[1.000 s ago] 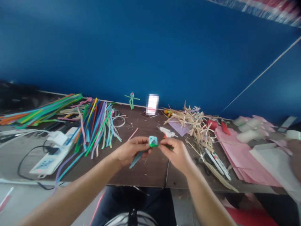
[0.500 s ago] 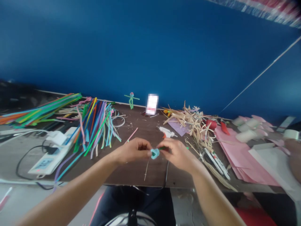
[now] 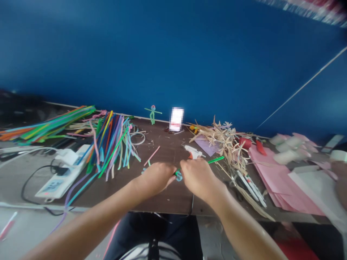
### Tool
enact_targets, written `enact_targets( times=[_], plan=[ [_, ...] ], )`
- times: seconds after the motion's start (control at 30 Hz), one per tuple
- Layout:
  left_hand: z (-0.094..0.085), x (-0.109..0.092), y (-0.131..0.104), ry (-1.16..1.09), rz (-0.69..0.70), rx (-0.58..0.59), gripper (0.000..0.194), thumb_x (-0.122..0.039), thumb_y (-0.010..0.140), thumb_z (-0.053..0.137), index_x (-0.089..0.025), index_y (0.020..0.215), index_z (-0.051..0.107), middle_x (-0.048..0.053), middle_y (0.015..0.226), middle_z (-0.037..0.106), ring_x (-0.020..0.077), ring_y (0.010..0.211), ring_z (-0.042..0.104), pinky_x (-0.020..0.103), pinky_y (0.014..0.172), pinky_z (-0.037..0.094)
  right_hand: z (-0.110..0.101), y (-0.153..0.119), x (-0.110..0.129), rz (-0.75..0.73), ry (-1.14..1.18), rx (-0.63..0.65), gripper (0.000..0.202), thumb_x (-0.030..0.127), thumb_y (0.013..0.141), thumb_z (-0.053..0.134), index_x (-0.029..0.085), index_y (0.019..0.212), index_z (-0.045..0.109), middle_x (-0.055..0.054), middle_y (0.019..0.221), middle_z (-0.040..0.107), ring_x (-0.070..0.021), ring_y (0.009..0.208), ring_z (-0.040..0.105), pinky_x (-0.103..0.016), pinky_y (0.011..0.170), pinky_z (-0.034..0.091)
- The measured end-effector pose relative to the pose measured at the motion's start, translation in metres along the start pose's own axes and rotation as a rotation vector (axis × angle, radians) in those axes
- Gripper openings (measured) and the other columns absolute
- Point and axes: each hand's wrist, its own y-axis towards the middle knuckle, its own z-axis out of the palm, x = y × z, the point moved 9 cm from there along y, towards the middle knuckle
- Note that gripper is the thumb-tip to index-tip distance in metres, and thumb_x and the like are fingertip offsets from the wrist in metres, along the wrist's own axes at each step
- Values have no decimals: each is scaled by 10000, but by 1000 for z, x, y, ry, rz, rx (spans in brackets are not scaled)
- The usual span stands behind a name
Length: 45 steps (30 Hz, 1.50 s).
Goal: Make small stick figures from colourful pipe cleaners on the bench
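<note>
My left hand (image 3: 159,176) and my right hand (image 3: 200,177) are closed close together above the middle of the table's front part. Between them shows a small light-blue bent pipe cleaner (image 3: 178,176) with a bit of green against it. A green pipe cleaner (image 3: 216,159) sticks out past my right hand toward the right. More light blue peeks out behind my left knuckles. My fingers hide most of the piece. Just beyond my right hand lies a white glue gun (image 3: 193,151) with an orange part.
On the left lie bundles of coloured pipe cleaners (image 3: 108,144) and a white power strip (image 3: 65,177) with plugs. A green pipe-cleaner figure (image 3: 152,115) stands at the back beside a blurred-out bright screen (image 3: 176,119). Straw-coloured flowers (image 3: 227,141) and pink sheets (image 3: 279,180) are on the right.
Both hands have turned over, knuckles now up, and closed more tightly about the light-blue piece. The green pipe cleaner now sticks out to the right of my right hand.
</note>
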Motion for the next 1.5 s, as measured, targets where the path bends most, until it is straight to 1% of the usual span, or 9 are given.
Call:
enact_targets(
  times=[0.2, 0.33, 0.47, 0.63, 0.83, 0.97, 1.2, 1.33, 1.5],
  plan=[
    [-5, 14, 5, -55, -98, -105, 101, -176, 770, 473, -153, 785, 570, 72, 783, 647, 220, 736, 619, 310, 651, 454, -7, -10, 5, 100, 32, -51, 183, 76, 792, 403, 163, 803, 565, -63, 690, 641, -200, 614, 621, -262, 512, 385],
    [-7, 20, 4, -89, -137, -152, 132, -230, 804, 455, -154, 781, 561, 60, 738, 644, 207, 700, 619, 286, 604, 443, -4, -16, 8, 109, 39, -66, 251, 72, 797, 398, 171, 965, 555, -56, 711, 645, -195, 601, 621, -263, 493, 387],
    [-12, 25, 1, -139, -149, -271, 176, -281, 826, 436, -154, 806, 557, 56, 740, 644, 186, 688, 615, 266, 594, 434, 0, -21, 7, 148, 45, -119, 349, 104, 823, 384, 170, 1149, 487, -58, 732, 652, -182, 594, 615, -258, 502, 389],
    [-19, 33, -2, -276, -164, -382, 176, -292, 822, 446, -171, 878, 562, 43, 770, 658, 172, 717, 618, 264, 653, 441, -1, -29, 4, 165, 115, -222, 371, 146, 847, 379, 212, 1203, 458, -47, 769, 660, -153, 614, 607, -237, 533, 378],
    [-22, 33, -3, -383, -154, -365, 240, -332, 831, 420, -178, 883, 596, 38, 811, 668, 170, 728, 613, 246, 658, 417, -2, -32, 4, 141, 167, -278, 360, 140, 831, 413, 235, 1169, 497, -22, 755, 661, -143, 614, 604, -229, 535, 366],
    [-23, 36, -3, -508, -168, -351, 295, -374, 830, 400, -183, 866, 622, -1, 676, 640, 136, 619, 575, 216, 596, 382, -2, -32, 2, 137, 182, -295, 362, 137, 824, 424, 227, 1162, 514, -29, 751, 662, -136, 614, 605, -219, 534, 369],
    [-12, 46, -1, -934, -281, -280, 297, -378, 767, 469, -136, 817, 634, -38, 523, 492, 89, 496, 436, 188, 476, 302, -8, -36, -1, 98, 260, -427, 363, 134, 834, 411, 208, 1170, 529, -33, 731, 660, -107, 602, 595, -193, 550, 391],
    [3, 44, -1, -1245, -365, -209, 326, -404, 747, 487, -115, 850, 599, -57, 512, 407, 50, 407, 301, 181, 393, 205, -11, -40, -7, 104, 404, -523, 304, 164, 866, 390, 200, 1099, 582, -46, 809, 675, -113, 716, 617, -190, 679, 424],
    [9, 36, 0, -1486, -369, -144, 278, -386, 710, 556, -110, 745, 544, -58, 523, 397, 30, 413, 263, 177, 383, 144, -14, -43, -15, 113, 527, -597, 251, 186, 862, 413, 185, 1006, 618, -47, 857, 681, -108, 755, 624, -183, 712, 434]
  ],
)
